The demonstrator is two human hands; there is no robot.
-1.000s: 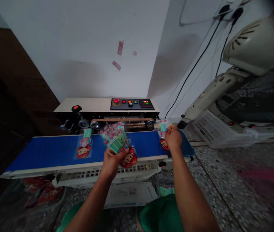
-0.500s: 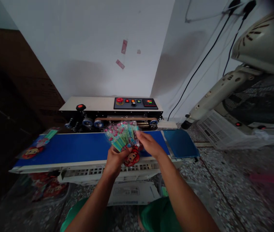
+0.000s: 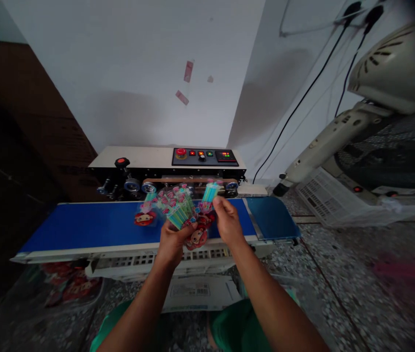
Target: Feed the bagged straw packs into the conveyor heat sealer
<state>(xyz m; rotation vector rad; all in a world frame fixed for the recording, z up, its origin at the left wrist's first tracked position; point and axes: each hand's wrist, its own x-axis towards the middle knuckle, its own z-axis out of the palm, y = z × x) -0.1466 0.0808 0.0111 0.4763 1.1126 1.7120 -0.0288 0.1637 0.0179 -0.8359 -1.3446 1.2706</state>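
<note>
My left hand point(image 3: 173, 243) is closed around a fanned bundle of clear plastic packets point(image 3: 180, 211). They show green strips, pink-red tops and red-haired cartoon heads at the bottom. Between thumb and fingers, my right hand point(image 3: 227, 220) pinches the edge of a single packet point(image 3: 210, 193) with blue-green strips, upright beside the bundle; its lower part overlaps the others. Another packet point(image 3: 144, 217) with a cartoon head is on the blue conveyor belt point(image 3: 97, 222), left of the bundle. Behind the hands is a band sealing machine point(image 3: 137, 159) with rollers and a brown band.
The sealer's control panel point(image 3: 205, 156) has a red stop button and lit displays. A tub of red packets point(image 3: 78, 288) sits on the floor at left. At right are a white plastic basket point(image 3: 330, 198) and a grey jointed machine point(image 3: 324, 146). A cardboard piece point(image 3: 202, 291) is below the belt.
My right hand has drawn one packet up and rightward from the bundle. The packet at the belt's left end is gone from view; one now shows on the belt beside the bundle.
</note>
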